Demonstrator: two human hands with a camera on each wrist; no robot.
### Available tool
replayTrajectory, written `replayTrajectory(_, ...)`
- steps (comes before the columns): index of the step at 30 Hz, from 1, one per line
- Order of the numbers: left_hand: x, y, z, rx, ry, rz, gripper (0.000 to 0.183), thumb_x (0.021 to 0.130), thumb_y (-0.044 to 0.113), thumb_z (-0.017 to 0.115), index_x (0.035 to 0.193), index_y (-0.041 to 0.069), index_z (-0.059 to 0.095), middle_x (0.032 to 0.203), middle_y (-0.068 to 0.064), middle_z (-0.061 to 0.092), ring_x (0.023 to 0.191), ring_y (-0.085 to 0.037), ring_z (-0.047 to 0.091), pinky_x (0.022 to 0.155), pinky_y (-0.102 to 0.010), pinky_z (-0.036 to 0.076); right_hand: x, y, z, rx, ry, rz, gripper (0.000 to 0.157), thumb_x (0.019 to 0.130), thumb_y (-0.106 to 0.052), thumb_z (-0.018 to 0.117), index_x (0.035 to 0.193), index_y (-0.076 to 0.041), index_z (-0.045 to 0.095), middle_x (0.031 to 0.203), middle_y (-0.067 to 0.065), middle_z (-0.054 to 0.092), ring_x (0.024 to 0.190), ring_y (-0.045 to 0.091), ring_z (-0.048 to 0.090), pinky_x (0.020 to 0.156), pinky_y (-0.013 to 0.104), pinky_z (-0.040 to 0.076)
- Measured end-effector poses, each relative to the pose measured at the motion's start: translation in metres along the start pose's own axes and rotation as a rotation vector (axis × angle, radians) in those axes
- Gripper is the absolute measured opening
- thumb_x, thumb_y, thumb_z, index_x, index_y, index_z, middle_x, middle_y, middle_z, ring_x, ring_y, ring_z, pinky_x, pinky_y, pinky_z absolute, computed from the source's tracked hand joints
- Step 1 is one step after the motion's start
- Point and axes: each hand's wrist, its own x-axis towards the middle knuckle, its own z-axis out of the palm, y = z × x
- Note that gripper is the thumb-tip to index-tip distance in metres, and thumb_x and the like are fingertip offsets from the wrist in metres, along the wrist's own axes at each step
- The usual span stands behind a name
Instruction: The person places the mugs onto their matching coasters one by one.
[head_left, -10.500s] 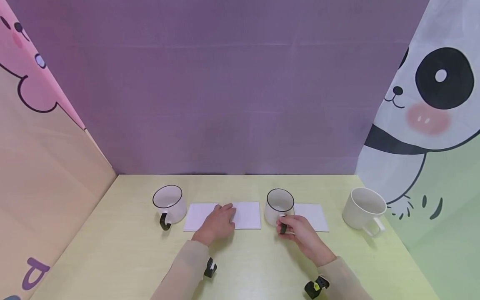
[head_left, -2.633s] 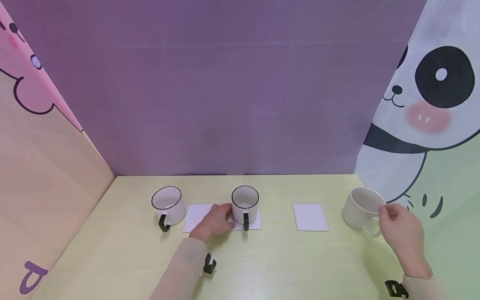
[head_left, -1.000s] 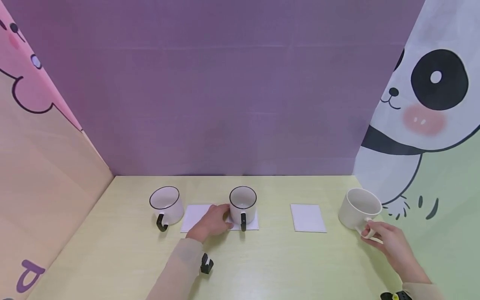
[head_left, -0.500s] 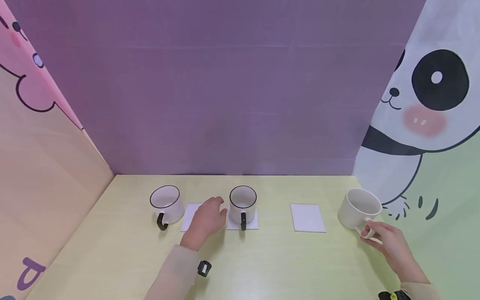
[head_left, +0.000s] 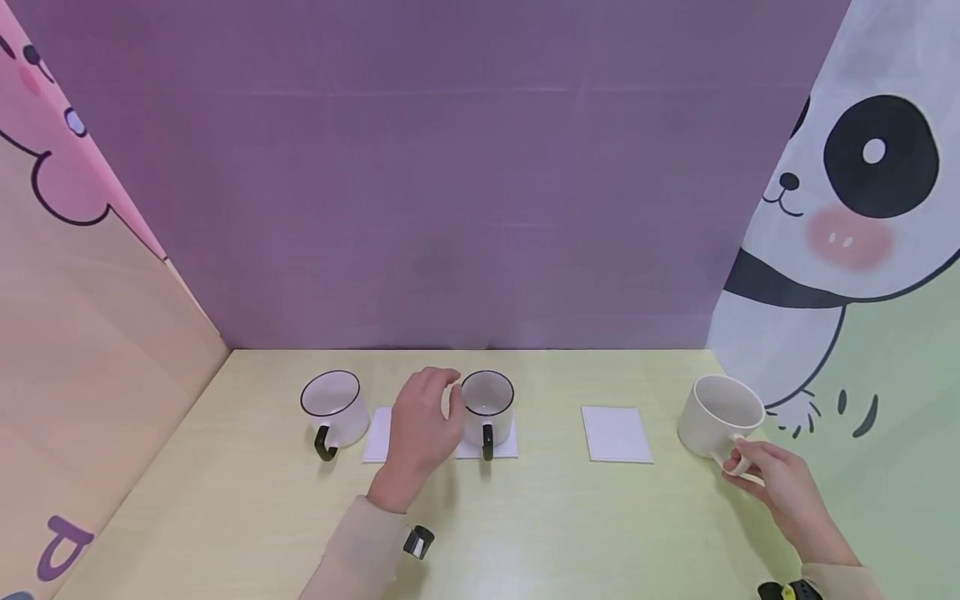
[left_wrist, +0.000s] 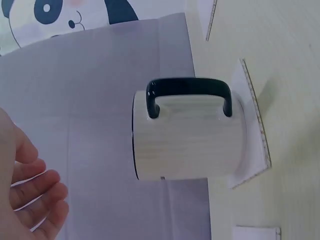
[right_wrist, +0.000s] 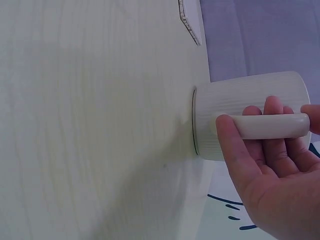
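on the yellow-green table point(head_left: 525, 517), the left hand point(head_left: 420, 425) has lifted off the white mat point(head_left: 375, 435) it was pressing and now hangs with loose fingers, holding nothing, just left of the black-handled mug point(head_left: 487, 408) standing on the middle mat point(head_left: 504, 450). that mug looks settled. at the far right, the right hand point(head_left: 776, 483) still curls round the handle of the cream mug point(head_left: 716, 417) (upright on the bare table), well apart from the free mat point(head_left: 617, 434). another black-handled mug point(head_left: 335, 406) waits at the left.

No readable text, label, brand or number shows anywhere: the mugs, the white mats and the surface carry no writing.
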Motion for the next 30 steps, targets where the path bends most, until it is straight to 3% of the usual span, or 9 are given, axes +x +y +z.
replayTrajectory(4, 0.004, 0.01, 0.005, -0.053, 0.031, 0.091, 0.017, 0.087, 0.006, 0.063, 0.101, 0.0, 0.069, 0.099, -0.013, 0.068, 0.09, -0.035, 0.064, 0.077, -0.047, 0.052, 0.0, -0.001, 0.0, -0.005, 0.002, 0.0, 0.03, 0.106, -0.02, 0.056, 0.087, 0.001, 0.066, 0.082, -0.001, 0.065, 0.082, 0.01, 0.064, 0.08, 0.029, 0.06)
replayTrajectory(15, 0.008, 0.045, 0.029, -0.111, -0.034, 0.241, 0.026, 0.087, 0.011, 0.062, 0.11, 0.0, 0.068, 0.112, -0.011, 0.066, 0.103, -0.03, 0.063, 0.087, -0.043, 0.052, 0.001, 0.001, -0.001, 0.0, 0.004, 0.013, 0.03, 0.106, -0.021, 0.057, 0.087, 0.0, 0.067, 0.082, -0.002, 0.064, 0.082, 0.011, 0.064, 0.08, 0.029, 0.06)
replayTrajectory(19, 0.007, 0.055, 0.038, -0.1, -0.141, 0.276, 0.033, 0.088, 0.016, 0.064, 0.118, 0.001, 0.067, 0.119, -0.012, 0.065, 0.11, -0.03, 0.062, 0.097, -0.043, 0.05, 0.002, 0.001, -0.001, -0.011, 0.008, 0.026, 0.03, 0.106, -0.023, 0.057, 0.087, -0.001, 0.068, 0.083, -0.002, 0.064, 0.082, 0.011, 0.065, 0.079, 0.029, 0.06)
replayTrajectory(25, 0.008, 0.067, 0.05, -0.082, -0.323, 0.217, 0.041, 0.092, 0.02, 0.065, 0.131, 0.005, 0.062, 0.131, -0.011, 0.06, 0.12, -0.029, 0.058, 0.1, -0.044, 0.048, 0.002, 0.002, -0.001, -0.006, 0.001, 0.025, 0.03, 0.106, -0.022, 0.057, 0.087, -0.001, 0.067, 0.083, -0.002, 0.065, 0.081, 0.012, 0.065, 0.079, 0.029, 0.06)
replayTrajectory(30, 0.011, 0.08, 0.061, -0.007, -0.482, 0.199, 0.051, 0.097, 0.028, 0.061, 0.143, 0.006, 0.053, 0.143, -0.013, 0.052, 0.129, -0.031, 0.052, 0.101, -0.046, 0.047, 0.001, 0.001, -0.001, 0.002, 0.0, 0.018, 0.03, 0.106, -0.022, 0.056, 0.088, -0.001, 0.068, 0.083, -0.001, 0.064, 0.082, 0.012, 0.065, 0.08, 0.03, 0.06)
